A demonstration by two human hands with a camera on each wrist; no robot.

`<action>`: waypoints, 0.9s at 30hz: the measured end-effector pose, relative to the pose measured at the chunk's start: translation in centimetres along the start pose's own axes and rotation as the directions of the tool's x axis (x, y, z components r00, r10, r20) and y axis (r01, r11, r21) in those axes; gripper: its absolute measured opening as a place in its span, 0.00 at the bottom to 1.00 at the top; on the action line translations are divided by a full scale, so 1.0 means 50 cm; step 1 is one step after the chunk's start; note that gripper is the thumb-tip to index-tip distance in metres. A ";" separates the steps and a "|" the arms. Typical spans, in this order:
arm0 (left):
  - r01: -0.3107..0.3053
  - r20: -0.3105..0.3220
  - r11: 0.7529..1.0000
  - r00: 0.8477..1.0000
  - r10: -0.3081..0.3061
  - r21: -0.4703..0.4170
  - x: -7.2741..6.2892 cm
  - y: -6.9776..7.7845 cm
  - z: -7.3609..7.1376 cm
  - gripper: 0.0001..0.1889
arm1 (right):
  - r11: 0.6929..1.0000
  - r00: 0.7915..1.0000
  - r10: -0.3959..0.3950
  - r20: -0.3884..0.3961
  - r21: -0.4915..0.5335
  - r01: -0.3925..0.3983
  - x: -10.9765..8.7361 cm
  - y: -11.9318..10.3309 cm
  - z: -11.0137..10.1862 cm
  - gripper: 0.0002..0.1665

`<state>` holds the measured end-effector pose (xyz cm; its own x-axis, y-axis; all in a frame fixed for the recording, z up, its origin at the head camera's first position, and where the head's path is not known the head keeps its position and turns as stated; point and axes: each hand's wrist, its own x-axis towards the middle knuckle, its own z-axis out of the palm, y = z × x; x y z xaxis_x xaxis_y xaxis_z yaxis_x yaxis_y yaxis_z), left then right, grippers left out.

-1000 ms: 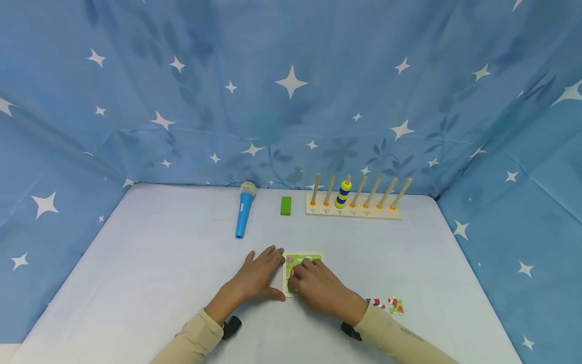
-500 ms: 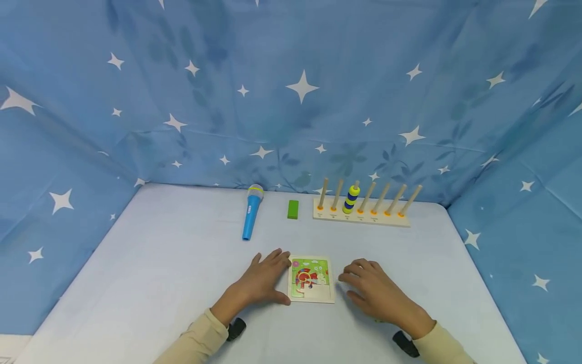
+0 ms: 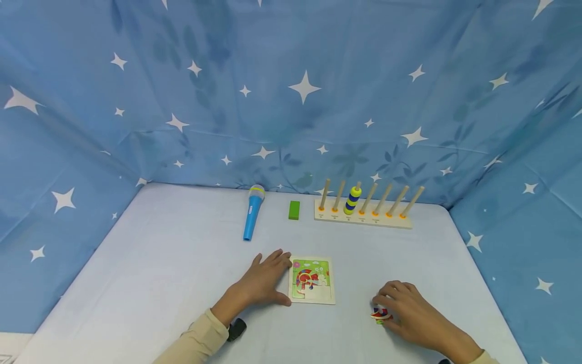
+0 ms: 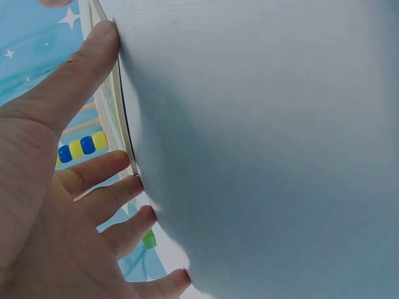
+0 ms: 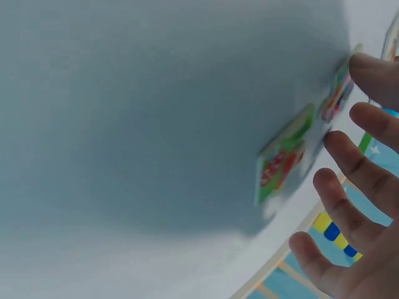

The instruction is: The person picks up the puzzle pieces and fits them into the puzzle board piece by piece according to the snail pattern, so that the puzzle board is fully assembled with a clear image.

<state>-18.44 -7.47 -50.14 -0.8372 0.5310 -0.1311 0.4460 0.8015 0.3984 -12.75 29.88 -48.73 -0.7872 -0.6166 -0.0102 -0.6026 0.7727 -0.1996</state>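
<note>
A square wooden jigsaw puzzle board (image 3: 332, 280) lies on the table, with a picture partly filled in and bare wood at its lower right. My left hand (image 3: 263, 283) rests by its left edge with fingers spread; in the left wrist view the thumb (image 4: 93, 56) and forefinger touch the board's side. Right of the board, my right hand (image 3: 411, 316) reaches over loose puzzle pieces (image 3: 381, 313), its thumb and fingers spread around them. From the right wrist, a green and red puzzle piece (image 5: 283, 156) lies below the fingers, and another puzzle piece (image 5: 336, 90) sits beside the thumb.
Behind the board stand a blue toy microphone (image 3: 252, 215), a green block (image 3: 294, 210) and a wooden peg rack (image 3: 364, 217) with yellow and blue beads on one peg. Blue star-patterned cloth (image 3: 291, 126) rises at the table's back and sides.
My right hand has left the puzzle board and moved right to the loose pieces, uncovering the picture. My left hand stays by the board's left edge. The head view has shifted slightly.
</note>
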 end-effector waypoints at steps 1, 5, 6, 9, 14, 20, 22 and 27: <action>0.000 -0.001 1.000 1.000 0.000 0.002 0.000 0.000 -0.001 0.46 | 1.000 1.000 -0.005 -0.001 -0.002 0.005 0.000 0.001 0.002 0.20; 0.001 -0.006 1.000 1.000 -0.001 0.007 -0.001 0.000 -0.004 0.46 | 0.999 0.999 -0.043 -0.020 -0.029 0.043 -0.001 0.005 0.010 0.21; 0.000 -0.007 1.000 1.000 0.000 0.007 -0.001 0.000 -0.004 0.46 | 0.998 0.998 -0.052 -0.025 -0.038 0.051 -0.002 0.006 0.011 0.21; -0.001 -0.006 1.000 1.000 0.001 0.010 -0.001 0.002 -0.004 0.46 | 0.994 0.995 -0.087 -0.043 -0.075 0.084 -0.006 0.007 0.017 0.21; -0.003 -0.007 1.000 1.000 0.003 0.023 0.000 0.004 -0.001 0.46 | 0.982 0.986 -0.143 -0.089 -0.140 0.130 -0.011 0.008 0.025 0.22; -0.011 -0.006 1.000 1.000 0.012 0.022 0.005 0.010 0.004 0.46 | 0.971 0.973 -0.175 -0.148 -0.190 0.145 -0.012 0.001 0.027 0.24; -0.008 -0.001 1.000 1.000 0.008 0.022 0.007 0.013 0.006 0.46 | 0.974 0.974 -0.169 -0.153 -0.179 0.141 -0.003 -0.009 0.023 0.24; 0.004 -0.008 0.999 1.000 -0.004 0.035 0.003 0.005 0.003 0.46 | 0.974 0.966 -0.198 -0.167 -0.145 0.175 0.073 -0.062 0.017 0.21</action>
<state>-18.41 -7.18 -50.18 -0.8416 0.5254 -0.1253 0.4532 0.8130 0.3654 -13.62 25.11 -48.98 -0.6626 -0.7237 0.1929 -0.7436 0.6665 -0.0538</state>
